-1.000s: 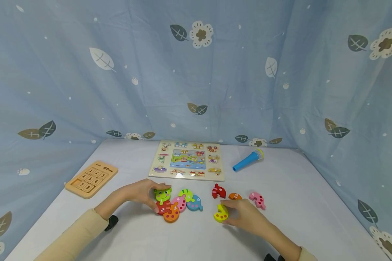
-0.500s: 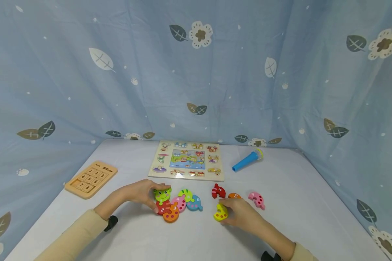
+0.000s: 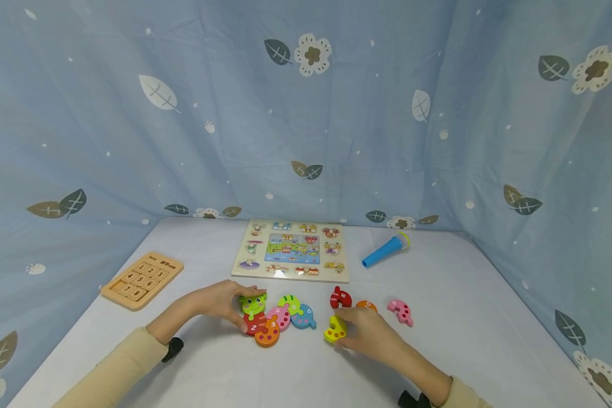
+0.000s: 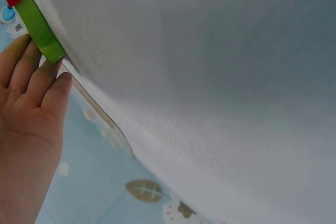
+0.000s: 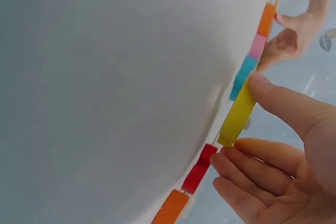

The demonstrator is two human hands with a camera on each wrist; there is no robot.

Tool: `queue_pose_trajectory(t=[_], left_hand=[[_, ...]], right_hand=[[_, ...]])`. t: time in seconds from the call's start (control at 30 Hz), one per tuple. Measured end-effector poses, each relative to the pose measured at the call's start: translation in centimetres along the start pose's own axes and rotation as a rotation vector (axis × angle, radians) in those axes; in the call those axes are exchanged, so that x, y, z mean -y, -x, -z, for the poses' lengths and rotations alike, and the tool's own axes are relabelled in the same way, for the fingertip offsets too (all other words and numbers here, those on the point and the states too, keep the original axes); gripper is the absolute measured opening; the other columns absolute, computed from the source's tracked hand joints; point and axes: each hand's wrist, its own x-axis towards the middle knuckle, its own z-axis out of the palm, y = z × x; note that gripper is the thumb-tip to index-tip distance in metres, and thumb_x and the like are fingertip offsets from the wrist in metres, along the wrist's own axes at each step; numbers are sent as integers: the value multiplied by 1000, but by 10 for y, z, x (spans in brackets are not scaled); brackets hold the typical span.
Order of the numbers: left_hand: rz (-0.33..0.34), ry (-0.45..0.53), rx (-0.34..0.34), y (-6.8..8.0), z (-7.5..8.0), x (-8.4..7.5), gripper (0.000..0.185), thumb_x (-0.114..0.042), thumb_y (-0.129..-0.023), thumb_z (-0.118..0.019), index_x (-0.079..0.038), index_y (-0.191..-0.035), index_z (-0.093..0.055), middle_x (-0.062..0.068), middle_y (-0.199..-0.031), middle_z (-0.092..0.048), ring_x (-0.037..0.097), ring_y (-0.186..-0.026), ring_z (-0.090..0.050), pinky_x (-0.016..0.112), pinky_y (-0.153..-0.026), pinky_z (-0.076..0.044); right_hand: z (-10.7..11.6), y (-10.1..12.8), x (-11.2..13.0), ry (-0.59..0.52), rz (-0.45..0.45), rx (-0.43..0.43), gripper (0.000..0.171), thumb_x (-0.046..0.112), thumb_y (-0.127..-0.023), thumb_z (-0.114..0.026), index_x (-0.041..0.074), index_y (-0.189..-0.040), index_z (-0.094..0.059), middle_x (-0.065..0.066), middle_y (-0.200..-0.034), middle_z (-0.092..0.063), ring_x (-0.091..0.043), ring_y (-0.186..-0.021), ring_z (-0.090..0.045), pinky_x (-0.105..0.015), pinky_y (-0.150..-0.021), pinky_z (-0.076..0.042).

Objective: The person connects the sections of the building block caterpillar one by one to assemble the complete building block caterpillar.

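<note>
In the head view, my left hand [image 3: 218, 301] holds the joined caterpillar puzzle, fingers at its green smiling head [image 3: 254, 306] and thumb by the red piece 2 [image 3: 253, 324]. An orange piece 3 [image 3: 268, 334], pink piece 4 [image 3: 281, 319], green piece 5 [image 3: 289, 304] and blue piece 6 [image 3: 303, 318] follow in a curve. Apart from them, my right hand [image 3: 373, 335] pinches a yellow dotted puzzle piece [image 5: 239, 115] between thumb and fingers; its number cannot be read. Behind that hand lie a red piece 8 [image 3: 340, 297], a partly hidden orange piece [image 3: 367, 305] and a pink piece [image 3: 400, 311].
A picture puzzle board [image 3: 292, 275] lies at the back middle of the white table [image 3: 265, 379]. To its right is a blue toy microphone [image 3: 382, 253]. A wooden number board [image 3: 143, 280] lies at the left. Blue patterned cloth [image 3: 306, 124] hangs behind.
My right hand has moved slightly left with the yellow piece, toward the joined caterpillar, and the piece has turned a little. The left hand stays in place.
</note>
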Motion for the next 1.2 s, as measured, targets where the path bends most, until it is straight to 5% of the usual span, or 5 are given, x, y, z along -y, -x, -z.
queue_pose_trajectory(t=[1.2], left_hand=[[0,-6,0,1,1,-2,87,-45,-67,-85,-8,-139,-53,12,-142,-48,35,-135,-38,53,-109,-32]], right_hand=[[-16,-25,28,10,-53,-39,54,28,-74,-85,2,-118,-68,-6,-117,-68,-23,-110,-62,-36,-89,-53]])
